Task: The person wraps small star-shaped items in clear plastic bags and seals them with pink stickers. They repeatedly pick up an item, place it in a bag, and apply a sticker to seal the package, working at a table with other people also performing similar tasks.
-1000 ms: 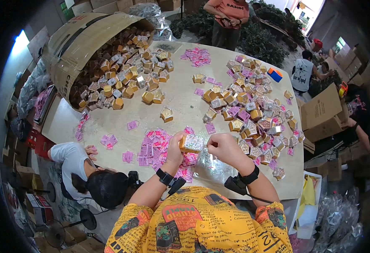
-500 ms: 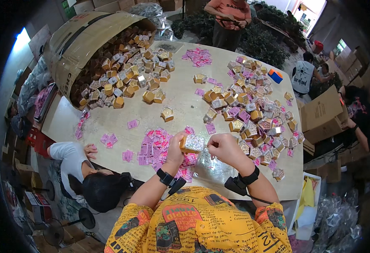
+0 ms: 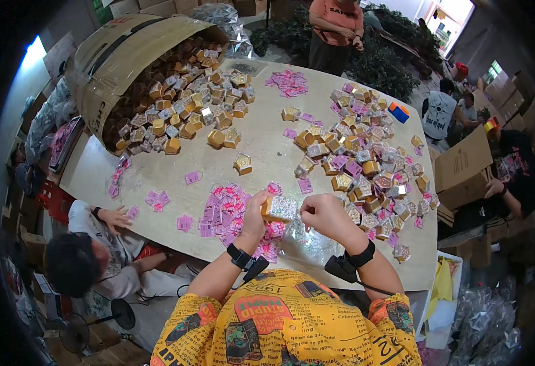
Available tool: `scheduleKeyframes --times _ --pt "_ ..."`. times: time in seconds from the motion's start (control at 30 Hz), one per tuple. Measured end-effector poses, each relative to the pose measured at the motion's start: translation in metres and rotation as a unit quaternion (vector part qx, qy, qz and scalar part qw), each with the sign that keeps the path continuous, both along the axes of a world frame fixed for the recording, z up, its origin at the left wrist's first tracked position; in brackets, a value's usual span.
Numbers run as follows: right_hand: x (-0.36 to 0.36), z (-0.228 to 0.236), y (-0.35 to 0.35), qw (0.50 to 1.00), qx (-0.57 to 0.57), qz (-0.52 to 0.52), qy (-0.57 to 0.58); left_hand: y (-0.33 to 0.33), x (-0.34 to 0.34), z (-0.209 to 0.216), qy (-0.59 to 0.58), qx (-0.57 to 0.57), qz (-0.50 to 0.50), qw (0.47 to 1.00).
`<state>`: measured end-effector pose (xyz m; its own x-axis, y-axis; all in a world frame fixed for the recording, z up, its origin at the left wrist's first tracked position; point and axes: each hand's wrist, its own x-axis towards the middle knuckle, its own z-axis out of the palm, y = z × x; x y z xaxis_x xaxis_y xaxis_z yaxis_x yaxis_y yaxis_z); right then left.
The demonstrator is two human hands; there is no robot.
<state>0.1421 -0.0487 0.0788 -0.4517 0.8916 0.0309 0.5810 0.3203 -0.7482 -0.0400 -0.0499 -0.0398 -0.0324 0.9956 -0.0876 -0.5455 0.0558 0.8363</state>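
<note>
My left hand (image 3: 254, 218) grips a small gold ornament (image 3: 281, 208) with a glittery silver side, holding it above the near edge of the table. Just right of it, my right hand (image 3: 330, 215) is closed in a pinch near the ornament's end; whatever lies between those fingertips is too small to make out. Beside and partly under my left hand spreads a heap of pink tags (image 3: 222, 210). A patch of clear plastic (image 3: 307, 241) lies below my right hand. Farther right is a large pile of gold ornaments (image 3: 365, 168) mixed with pink tags.
A tipped cardboard box (image 3: 106, 67) spills more gold ornaments (image 3: 188, 104) at the far left. More pink tags (image 3: 287, 83) and an orange-and-blue object (image 3: 398, 111) lie at the back. A person (image 3: 103, 256) sits at the left edge, another holds a carton (image 3: 466, 161) at right.
The person at left has leaned back from the table, one hand now spread on its edge. The standing person's hands have lowered. My hands and the ornament have hardly moved.
</note>
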Motion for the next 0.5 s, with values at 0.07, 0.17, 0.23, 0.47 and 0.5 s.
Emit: scheduleKeyframes --times 0.07,0.17,0.23,0.47,0.5 --pt "0.0000 -0.0006 0.0001 1.000 -0.010 -0.001 0.001 -0.0013 -0.0004 0.0011 0.003 -0.003 0.002 1.000" --pt "0.0000 -0.0016 0.0021 0.999 -0.049 0.003 0.001 -0.0028 -0.0023 0.0000 0.011 0.003 0.001 1.000" --pt "0.0019 0.0008 0.0033 0.995 -0.094 0.010 -0.004 -0.0047 -0.0029 0.0003 0.026 0.010 0.003 1.000" --pt "0.0027 0.0019 0.0015 0.993 -0.120 0.018 0.013 -0.0057 -0.0024 -0.0071 0.135 0.063 0.035 0.988" --pt "0.0036 -0.0018 0.0031 0.994 -0.102 0.029 0.003 -0.0058 -0.0014 -0.0067 0.147 0.064 0.044 0.986"
